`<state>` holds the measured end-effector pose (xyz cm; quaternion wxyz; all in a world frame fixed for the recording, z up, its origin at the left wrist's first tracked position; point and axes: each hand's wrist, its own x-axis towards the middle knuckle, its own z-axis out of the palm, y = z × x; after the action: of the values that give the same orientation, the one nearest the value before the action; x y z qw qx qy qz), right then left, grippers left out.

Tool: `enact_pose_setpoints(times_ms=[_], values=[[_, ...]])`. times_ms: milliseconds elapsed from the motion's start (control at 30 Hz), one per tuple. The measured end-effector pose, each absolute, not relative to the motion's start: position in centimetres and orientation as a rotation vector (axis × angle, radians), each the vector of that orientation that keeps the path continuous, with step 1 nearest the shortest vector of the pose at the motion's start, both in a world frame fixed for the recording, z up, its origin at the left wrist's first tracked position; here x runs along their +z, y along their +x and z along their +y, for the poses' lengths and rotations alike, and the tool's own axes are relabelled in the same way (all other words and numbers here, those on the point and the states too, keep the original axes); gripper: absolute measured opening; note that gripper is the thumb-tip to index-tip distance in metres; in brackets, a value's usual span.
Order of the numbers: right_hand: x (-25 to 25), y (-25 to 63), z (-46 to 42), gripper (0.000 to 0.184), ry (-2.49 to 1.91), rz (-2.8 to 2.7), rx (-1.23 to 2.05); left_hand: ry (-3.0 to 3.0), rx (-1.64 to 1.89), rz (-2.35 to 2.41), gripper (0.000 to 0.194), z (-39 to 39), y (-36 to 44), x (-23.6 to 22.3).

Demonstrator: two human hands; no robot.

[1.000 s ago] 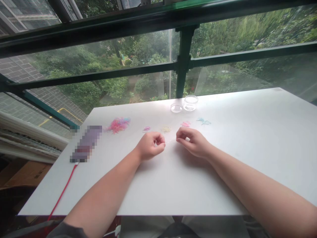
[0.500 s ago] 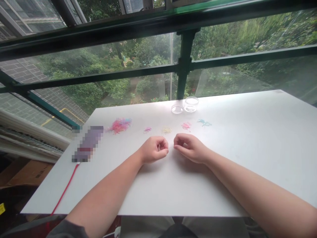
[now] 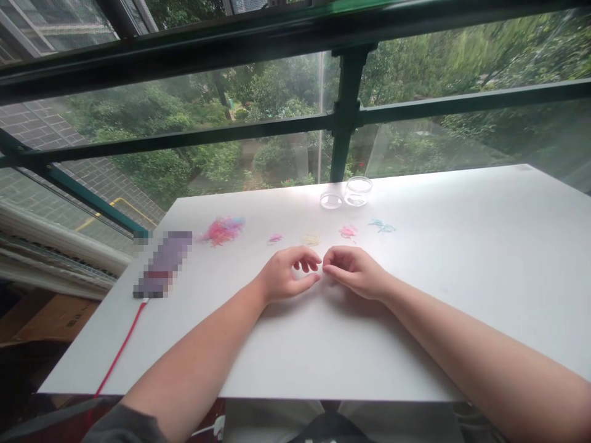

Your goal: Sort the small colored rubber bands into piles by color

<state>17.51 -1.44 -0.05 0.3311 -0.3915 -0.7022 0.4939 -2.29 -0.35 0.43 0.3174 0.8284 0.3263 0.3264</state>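
My left hand [image 3: 290, 272] is above the white table [image 3: 332, 357], its fingers curved and its thumb apart from them, with nothing visible between. Close beside it, my right hand [image 3: 353, 272] has its thumb and fingertips pressed together; whatever they may pinch is too small to see. Just beyond the hands lie a small pale yellow pile [image 3: 311, 239] and a pink pile [image 3: 348, 231] of what look like thin rubber bands. A purple-pink bunch [image 3: 276, 238] is to the left, and a teal bunch [image 3: 382, 226] to the right.
A larger mixed-colour heap [image 3: 223, 231] lies at the left. Near the back edge stand a clear round jar [image 3: 358, 191] and its clear lid [image 3: 331, 200]. A blurred-out dark phone-like object [image 3: 164, 264] with a red cable [image 3: 120, 347] rests at the left edge. Windows run behind.
My left hand has opened from a pinch, its fingers and thumb spreading apart. My right hand stays pinched, almost in the same place. The view has shifted slightly.
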Motion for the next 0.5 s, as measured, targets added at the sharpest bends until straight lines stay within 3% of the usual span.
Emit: enact_pose_setpoints(times_ms=[200, 500], values=[[-0.17, 17.59, -1.37, 0.015, -1.042, -1.819, 1.314, 2.167, 0.876, 0.908, 0.007, -0.27, -2.33, 0.53], [-0.15, 17.51, -1.4, 0.017, -1.064, -1.805, 1.307, 2.145, 0.929, 0.975, 0.008, -0.1, -2.52, 0.34]])
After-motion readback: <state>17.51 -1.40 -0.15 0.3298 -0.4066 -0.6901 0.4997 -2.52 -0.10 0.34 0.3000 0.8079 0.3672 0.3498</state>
